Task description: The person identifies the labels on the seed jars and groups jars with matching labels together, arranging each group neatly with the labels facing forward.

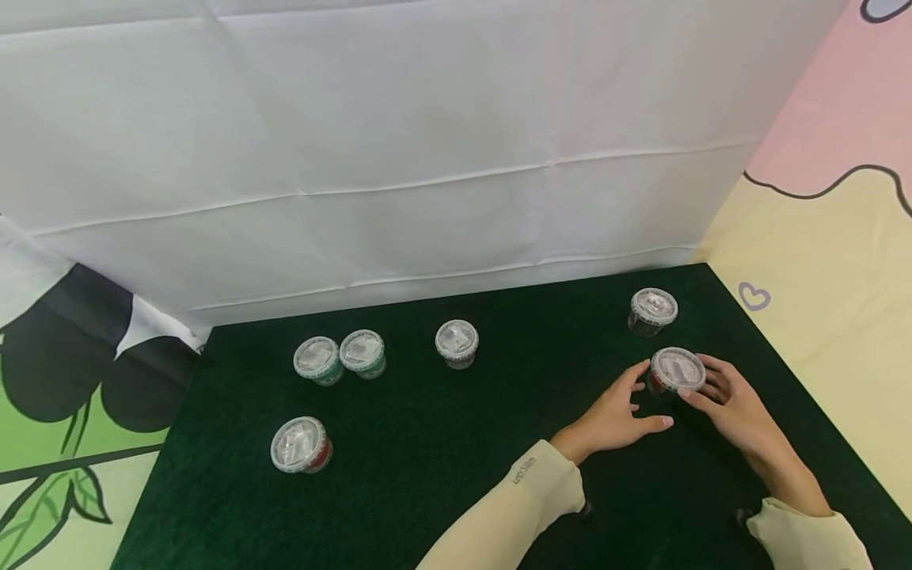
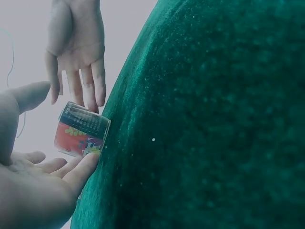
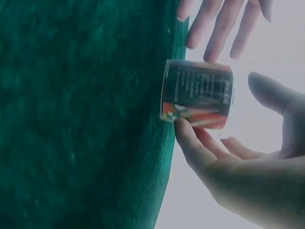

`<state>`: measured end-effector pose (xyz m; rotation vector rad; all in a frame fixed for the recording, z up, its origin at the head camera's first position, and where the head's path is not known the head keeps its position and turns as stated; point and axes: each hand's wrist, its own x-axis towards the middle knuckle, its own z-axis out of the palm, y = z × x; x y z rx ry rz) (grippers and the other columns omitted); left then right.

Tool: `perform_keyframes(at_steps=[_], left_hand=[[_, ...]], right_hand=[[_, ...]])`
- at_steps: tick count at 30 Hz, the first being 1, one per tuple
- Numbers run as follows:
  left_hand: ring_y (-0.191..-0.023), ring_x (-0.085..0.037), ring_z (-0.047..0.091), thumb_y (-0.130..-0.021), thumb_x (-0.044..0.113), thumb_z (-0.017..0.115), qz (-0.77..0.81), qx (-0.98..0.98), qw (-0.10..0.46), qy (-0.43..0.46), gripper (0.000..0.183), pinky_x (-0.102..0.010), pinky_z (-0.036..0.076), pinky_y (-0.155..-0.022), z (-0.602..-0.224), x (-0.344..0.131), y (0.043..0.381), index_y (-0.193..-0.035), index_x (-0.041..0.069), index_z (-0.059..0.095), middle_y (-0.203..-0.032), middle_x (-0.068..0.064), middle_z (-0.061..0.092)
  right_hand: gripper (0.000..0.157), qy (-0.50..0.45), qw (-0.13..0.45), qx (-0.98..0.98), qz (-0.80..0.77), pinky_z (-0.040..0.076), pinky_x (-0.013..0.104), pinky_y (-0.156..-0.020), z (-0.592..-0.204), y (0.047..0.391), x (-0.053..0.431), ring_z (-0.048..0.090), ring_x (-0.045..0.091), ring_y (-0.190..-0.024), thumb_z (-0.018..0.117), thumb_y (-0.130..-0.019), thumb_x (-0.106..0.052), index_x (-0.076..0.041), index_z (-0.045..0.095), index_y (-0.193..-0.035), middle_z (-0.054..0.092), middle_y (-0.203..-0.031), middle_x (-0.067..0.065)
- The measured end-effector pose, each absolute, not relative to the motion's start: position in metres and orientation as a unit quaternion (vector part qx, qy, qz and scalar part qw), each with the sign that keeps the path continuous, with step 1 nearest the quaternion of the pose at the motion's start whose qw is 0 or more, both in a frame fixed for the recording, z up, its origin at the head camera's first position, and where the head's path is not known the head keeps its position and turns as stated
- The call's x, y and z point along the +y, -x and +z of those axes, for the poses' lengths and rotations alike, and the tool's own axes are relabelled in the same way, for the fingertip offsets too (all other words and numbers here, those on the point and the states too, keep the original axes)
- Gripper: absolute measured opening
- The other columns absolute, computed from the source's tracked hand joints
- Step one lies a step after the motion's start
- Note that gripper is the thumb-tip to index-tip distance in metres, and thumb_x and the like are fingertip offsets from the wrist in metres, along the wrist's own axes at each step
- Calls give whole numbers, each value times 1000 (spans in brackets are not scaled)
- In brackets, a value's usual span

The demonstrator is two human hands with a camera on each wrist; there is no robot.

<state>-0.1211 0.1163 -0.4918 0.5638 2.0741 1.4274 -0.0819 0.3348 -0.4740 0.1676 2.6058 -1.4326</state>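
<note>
A small round plastic tub (image 1: 678, 370) with a clear lid and a red and dark printed label stands on the green cloth between my hands. My left hand (image 1: 618, 416) is at its left, thumb spread away; a fingertip meets the tub (image 2: 82, 130) in the left wrist view. Around the right side is my right hand (image 1: 737, 412). In the right wrist view its fingertips touch the tub (image 3: 198, 95), while the thumb stands apart from the wall. Neither hand is closed round it. Just behind stands another lidded tub (image 1: 652, 311) with a dark label.
One lidded tub (image 1: 457, 343) stands at the back middle. Two green-labelled tubs, one (image 1: 318, 360) left and one (image 1: 363, 352) right, sit side by side at the back left. A red-labelled tub (image 1: 301, 445) is nearer. White cloth (image 1: 427, 158) hangs behind the table.
</note>
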Motion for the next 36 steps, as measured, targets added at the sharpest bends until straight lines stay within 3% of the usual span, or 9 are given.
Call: perform_keyframes(at_steps=[2,4,7,12,15,18,22,28,36], left_hand=[[-144,-14,50,-102,29,74,533,769,280,-215,80,-26,50,-109,-492,117,121,-167,29,27,-169,5,35],[-146,-12,47,-102,27,74,538,764,281,-220,80,-24,49,-110,-491,117,121,-167,28,27,-169,5,36],[-147,-9,46,-101,25,74,545,761,275,-222,78,-22,48,-109,-491,115,120,-166,27,29,-167,6,38],[-143,-8,49,-102,26,74,546,766,259,-218,73,-21,49,-108,-491,106,120,-163,27,35,-164,8,43],[-141,-8,51,-102,26,73,553,764,245,-222,69,-20,49,-107,-493,99,120,-161,26,38,-162,7,45],[-137,-7,54,-103,24,72,561,761,229,-231,64,-19,49,-106,-495,90,123,-159,24,40,-159,5,50],[-130,-5,57,-104,24,71,565,762,211,-237,58,-19,49,-105,-495,75,127,-156,20,44,-150,2,58],[-124,-6,59,-105,24,70,572,763,192,-231,56,-20,50,-104,-492,52,131,-154,16,45,-141,-1,62],[-132,-11,58,-108,30,64,570,766,199,-222,62,-24,50,-107,-497,25,132,-162,15,38,-154,-6,53]], right_hand=[[76,-65,82,875,-473,51,12,-88,-475,84,332,43,54,-140,59,-110,-25,10,16,-161,35,-156,41],[76,-72,80,878,-466,55,30,-99,-476,86,329,38,58,-144,60,-110,-26,10,16,-162,35,-157,41],[76,-75,77,882,-459,47,61,-108,-478,87,324,38,60,-144,60,-110,-26,9,16,-162,36,-157,41],[75,-73,75,881,-462,40,71,-109,-479,85,317,37,60,-143,60,-110,-27,7,18,-163,37,-156,41],[74,-66,76,880,-463,47,63,-107,-476,84,313,38,59,-144,59,-110,-28,6,19,-163,38,-156,40],[73,-51,78,877,-471,54,31,-99,-473,83,308,39,58,-144,58,-111,-30,5,21,-163,41,-156,38],[68,-22,77,868,-490,41,3,-81,-469,81,299,41,57,-143,55,-112,-27,6,23,-162,42,-156,37],[64,11,92,854,-513,43,4,-85,-465,81,281,42,55,-143,53,-113,-25,4,24,-162,41,-158,36],[63,45,123,832,-539,49,16,-98,-456,83,254,43,51,-145,54,-113,-24,1,25,-163,41,-159,33]])
